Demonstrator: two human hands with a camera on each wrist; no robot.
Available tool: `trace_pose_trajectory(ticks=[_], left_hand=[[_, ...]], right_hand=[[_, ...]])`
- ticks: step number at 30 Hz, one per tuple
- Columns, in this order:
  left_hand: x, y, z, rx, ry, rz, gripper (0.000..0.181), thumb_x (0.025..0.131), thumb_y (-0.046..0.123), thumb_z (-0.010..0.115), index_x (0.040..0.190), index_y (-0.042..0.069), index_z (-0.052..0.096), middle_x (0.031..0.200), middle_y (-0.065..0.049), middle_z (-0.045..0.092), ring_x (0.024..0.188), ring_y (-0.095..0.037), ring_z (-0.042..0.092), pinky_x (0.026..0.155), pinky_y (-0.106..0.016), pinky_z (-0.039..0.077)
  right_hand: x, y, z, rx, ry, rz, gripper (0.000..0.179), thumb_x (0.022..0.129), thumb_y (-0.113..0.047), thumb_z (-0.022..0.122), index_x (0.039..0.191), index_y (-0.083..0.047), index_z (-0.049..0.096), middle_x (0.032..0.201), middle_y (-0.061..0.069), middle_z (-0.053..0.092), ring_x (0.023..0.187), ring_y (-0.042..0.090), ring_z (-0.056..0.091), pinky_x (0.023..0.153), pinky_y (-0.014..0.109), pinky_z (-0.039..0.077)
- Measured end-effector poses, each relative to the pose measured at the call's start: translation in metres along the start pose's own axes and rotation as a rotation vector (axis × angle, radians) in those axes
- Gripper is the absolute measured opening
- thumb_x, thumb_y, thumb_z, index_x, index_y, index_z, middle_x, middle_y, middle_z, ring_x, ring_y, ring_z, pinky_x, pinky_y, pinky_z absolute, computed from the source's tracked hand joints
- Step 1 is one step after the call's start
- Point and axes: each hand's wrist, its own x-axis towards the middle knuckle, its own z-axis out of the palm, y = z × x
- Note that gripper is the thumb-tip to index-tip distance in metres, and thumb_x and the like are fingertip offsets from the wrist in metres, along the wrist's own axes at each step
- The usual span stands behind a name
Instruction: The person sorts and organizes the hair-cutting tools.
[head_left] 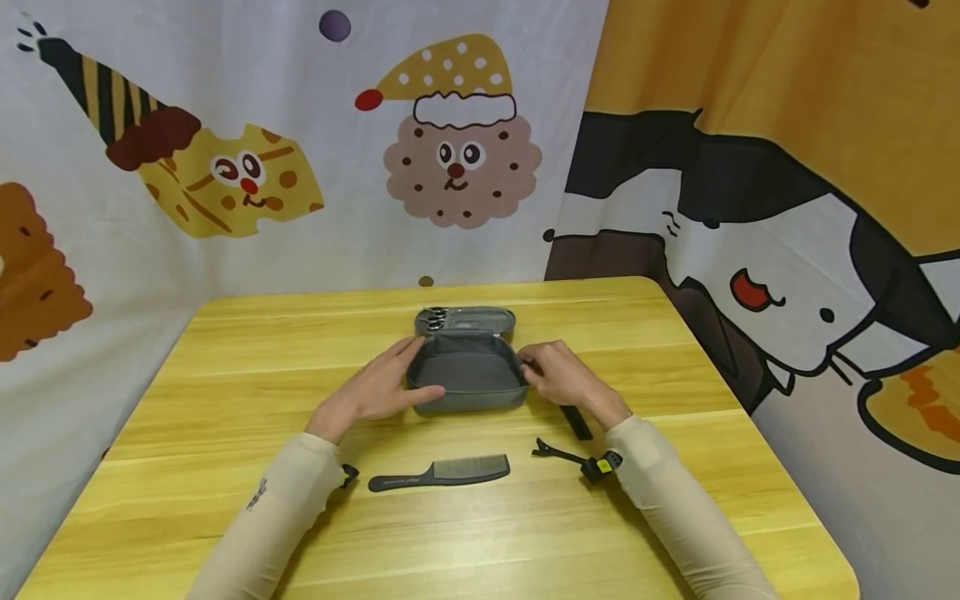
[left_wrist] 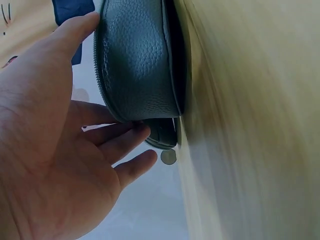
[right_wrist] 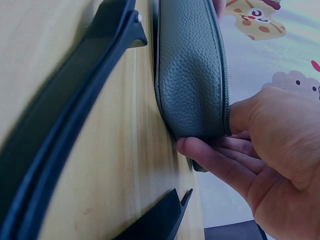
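A grey zippered case (head_left: 468, 398) with pebbled sides stands on the table, its lid (head_left: 480, 318) laid back. Several scissors (head_left: 435, 317) show by their handles in the lid. My left hand (head_left: 378, 385) spans the case's left end, thumb along the front rim and relaxed fingers by the rear corner. On the right end, my right hand (head_left: 562, 377) pinches the wall, with thumb over the zippered rim (right_wrist: 226, 95) and fingers against the outside. A black comb (head_left: 472, 469) lies in front of the case. Beside it is a black hair clip (head_left: 557, 451).
A flat black bar-shaped piece (head_left: 576, 422) lies by the right wrist, partly hidden under it. The wooden table (head_left: 247, 375) reaches a printed cloth (head_left: 337, 250) behind. A small wrist camera (head_left: 597, 467) sits at the right cuff.
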Motion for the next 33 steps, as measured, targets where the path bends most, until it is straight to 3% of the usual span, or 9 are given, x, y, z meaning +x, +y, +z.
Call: trace_pose_trajectory(ticks=[7,16,21,27,33], left_hand=[[0.0022,-0.0016,0.0014,-0.013,0.015,0.011,0.111,0.105,0.074,0.066,0.178,0.000,0.028,0.184,-0.029,0.028,0.170,-0.051,0.033,0.137,-0.069,0.034],[0.0041,0.0014,0.0000,-0.028,0.049,0.032,0.103,0.104,0.061,0.076,0.174,-0.003,0.037,0.180,-0.031,0.036,0.166,-0.053,0.040,0.133,-0.068,0.041],[0.0055,0.0022,0.0006,-0.036,0.039,0.042,0.103,0.104,0.060,0.077,0.174,-0.004,0.036,0.180,-0.032,0.036,0.165,-0.053,0.041,0.133,-0.068,0.042],[0.0047,0.0006,0.0019,-0.034,0.036,0.034,0.104,0.103,0.061,0.078,0.174,-0.003,0.037,0.180,-0.032,0.036,0.165,-0.054,0.041,0.132,-0.068,0.042],[0.0030,-0.0005,0.0027,-0.037,0.033,0.023,0.106,0.102,0.063,0.078,0.175,-0.002,0.036,0.181,-0.031,0.035,0.165,-0.053,0.041,0.132,-0.068,0.042]], right_hand=[[0.0020,-0.0018,-0.0006,-0.011,-0.001,-0.001,0.016,0.110,-0.006,0.068,0.100,-0.005,0.080,0.076,-0.002,0.065,0.061,0.008,0.051,0.058,0.025,0.042],[0.0020,-0.0024,-0.0041,0.001,-0.006,0.005,0.015,0.109,-0.006,0.068,0.102,-0.005,0.080,0.077,-0.002,0.065,0.062,0.008,0.052,0.058,0.024,0.043],[0.0004,-0.0014,-0.0042,0.004,-0.010,0.014,0.014,0.110,-0.007,0.068,0.103,-0.006,0.080,0.077,-0.002,0.066,0.061,0.007,0.052,0.058,0.024,0.043],[-0.0001,-0.0017,-0.0033,-0.011,0.005,0.013,0.017,0.112,-0.014,0.070,0.116,-0.004,0.082,0.090,0.002,0.078,0.069,0.006,0.061,0.066,0.028,0.055],[-0.0002,-0.0017,-0.0011,-0.005,0.034,-0.017,0.019,0.114,-0.026,0.070,0.108,-0.010,0.079,0.083,-0.003,0.074,0.067,0.005,0.060,0.064,0.028,0.053]])
